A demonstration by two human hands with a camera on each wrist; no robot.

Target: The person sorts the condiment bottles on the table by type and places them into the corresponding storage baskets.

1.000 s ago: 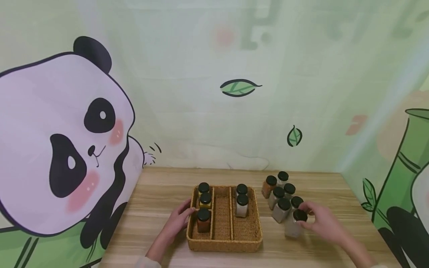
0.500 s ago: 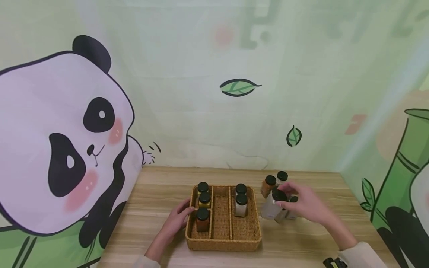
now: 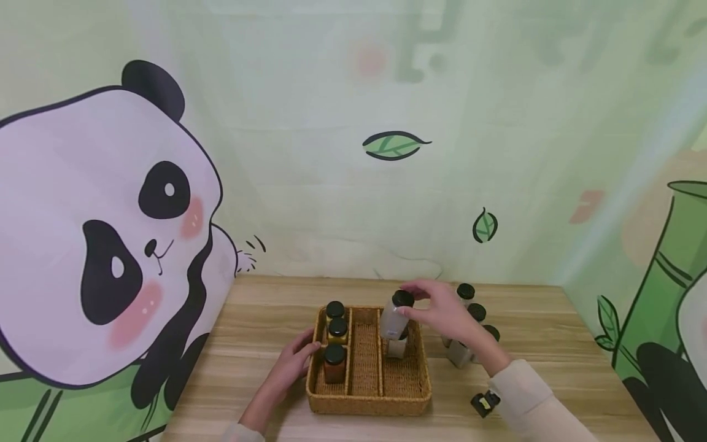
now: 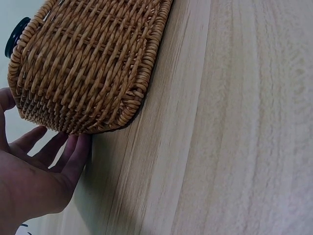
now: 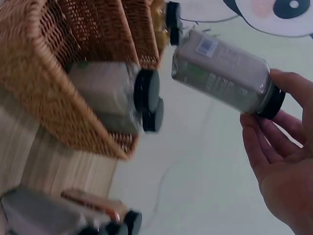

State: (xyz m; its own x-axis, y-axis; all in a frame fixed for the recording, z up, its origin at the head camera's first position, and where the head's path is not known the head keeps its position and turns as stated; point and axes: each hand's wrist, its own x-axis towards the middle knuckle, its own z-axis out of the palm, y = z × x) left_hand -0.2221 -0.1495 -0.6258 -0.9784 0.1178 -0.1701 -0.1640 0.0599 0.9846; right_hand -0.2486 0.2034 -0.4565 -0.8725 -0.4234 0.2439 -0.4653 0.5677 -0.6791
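My right hand (image 3: 442, 310) pinches the black lid of a clear spice jar (image 3: 393, 319) with pale grey contents. The jar tilts above the back of the right compartment of a wicker basket (image 3: 367, 405). In the right wrist view, thumb and fingers clasp the lid of this jar (image 5: 220, 68), whose label shows. Two pale jars (image 5: 102, 88) stand in that compartment; the held jar partly hides them from the head. My left hand (image 3: 289, 362) holds the basket's left side, thumb at the rim and fingers against the outer wall (image 4: 78, 73).
The left compartment holds two yellow jars (image 3: 337, 331) and a red-brown jar (image 3: 334, 365). Several black-lidded jars (image 3: 459, 354) stand right of the basket, partly behind the right forearm. An orange-brown jar (image 5: 93, 200) shows among them. A panda-print cloth (image 3: 353, 202) rises behind the table.
My right hand has lifted the pale jar from the right-hand group and carried it leftward over the basket's right compartment. The left hand stays at the basket's side.
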